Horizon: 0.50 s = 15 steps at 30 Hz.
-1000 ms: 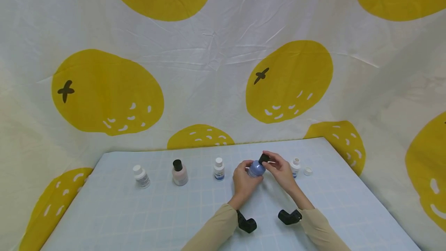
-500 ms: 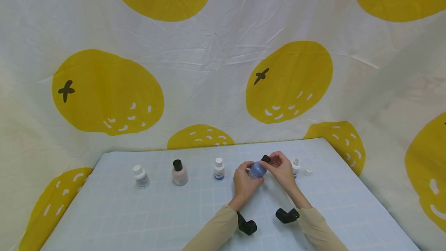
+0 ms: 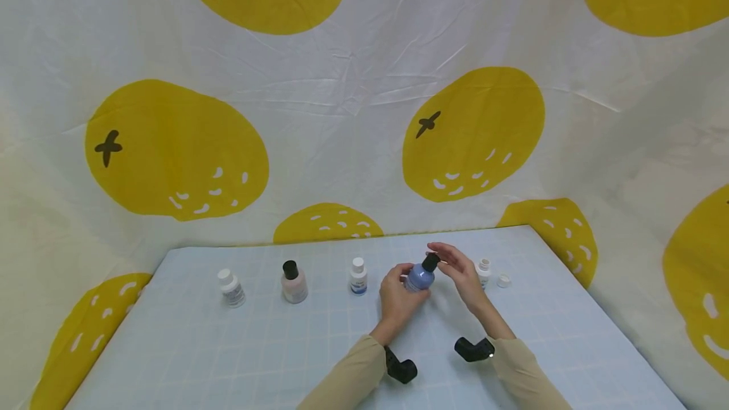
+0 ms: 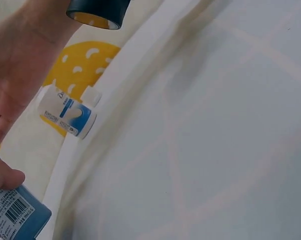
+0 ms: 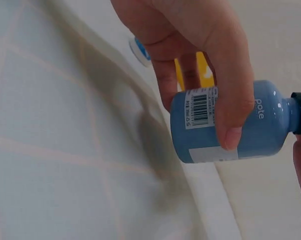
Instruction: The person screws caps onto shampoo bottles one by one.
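My left hand [image 3: 397,304] grips a blue plastic bottle [image 3: 420,279] by its body and holds it tilted to the right. The thumb crosses the printed label and barcode, which show clearly in the right wrist view. A black cap [image 3: 431,262] sits on the bottle's neck. Around that cap my right hand [image 3: 462,276] is spread with its fingers loosely extended, their tips right by the cap. Behind the right hand stands a small white bottle [image 3: 483,271] with its mouth uncovered, partly hidden by the hand. Its white cap [image 3: 504,280] lies just to the right.
Left of my hands stand a small white bottle [image 3: 358,276] with a blue-marked label, a pinkish bottle [image 3: 293,283] with a black cap, and another white bottle [image 3: 230,288]. A pale blue checked cloth covers the table [image 3: 239,359]. A fruit-print curtain [image 3: 336,112] hangs behind it.
Half a second ago my right fingers pinched the black cap; now they have loosened and spread away from it. The left hand and blue bottle have hardly moved.
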Tool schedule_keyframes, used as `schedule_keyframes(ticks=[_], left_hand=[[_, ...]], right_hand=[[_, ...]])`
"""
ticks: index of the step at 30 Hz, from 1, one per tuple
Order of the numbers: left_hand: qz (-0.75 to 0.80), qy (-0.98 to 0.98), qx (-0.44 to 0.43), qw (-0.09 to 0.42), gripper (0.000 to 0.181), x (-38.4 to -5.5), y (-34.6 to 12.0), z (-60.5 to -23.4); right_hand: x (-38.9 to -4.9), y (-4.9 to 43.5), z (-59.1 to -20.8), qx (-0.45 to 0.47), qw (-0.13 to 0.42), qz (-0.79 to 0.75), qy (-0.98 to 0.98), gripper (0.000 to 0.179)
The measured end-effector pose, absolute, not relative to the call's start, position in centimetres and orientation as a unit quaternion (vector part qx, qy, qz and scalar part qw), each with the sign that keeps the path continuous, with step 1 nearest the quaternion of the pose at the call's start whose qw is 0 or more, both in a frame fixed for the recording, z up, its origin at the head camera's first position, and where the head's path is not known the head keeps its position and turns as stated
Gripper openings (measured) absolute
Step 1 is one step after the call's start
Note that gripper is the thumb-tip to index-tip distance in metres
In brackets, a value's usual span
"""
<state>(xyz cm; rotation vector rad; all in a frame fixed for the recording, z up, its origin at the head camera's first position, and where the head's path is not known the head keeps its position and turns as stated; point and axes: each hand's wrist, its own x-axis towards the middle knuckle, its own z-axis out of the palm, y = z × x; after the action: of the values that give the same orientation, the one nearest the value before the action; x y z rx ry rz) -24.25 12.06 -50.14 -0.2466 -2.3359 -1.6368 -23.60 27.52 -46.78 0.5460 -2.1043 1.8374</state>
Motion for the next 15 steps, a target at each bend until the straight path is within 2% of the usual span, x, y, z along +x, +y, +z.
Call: schedule_keyframes(ticks=[4, 15], left_hand=[[-0.566, -0.809, -0.082, 0.136, 0.050, -24.23, 12.05, -50.26], [-0.577, -0.802, -0.082, 0.134, 0.050, -24.12, 12.00, -50.17]], right_hand=[[-23.61, 27.68, -47.00, 0.211, 0.132, 0.633, -0.733, 0.039], [-23.61, 27.59, -47.33, 0.178, 0.154, 0.613, -0.754, 0.039]])
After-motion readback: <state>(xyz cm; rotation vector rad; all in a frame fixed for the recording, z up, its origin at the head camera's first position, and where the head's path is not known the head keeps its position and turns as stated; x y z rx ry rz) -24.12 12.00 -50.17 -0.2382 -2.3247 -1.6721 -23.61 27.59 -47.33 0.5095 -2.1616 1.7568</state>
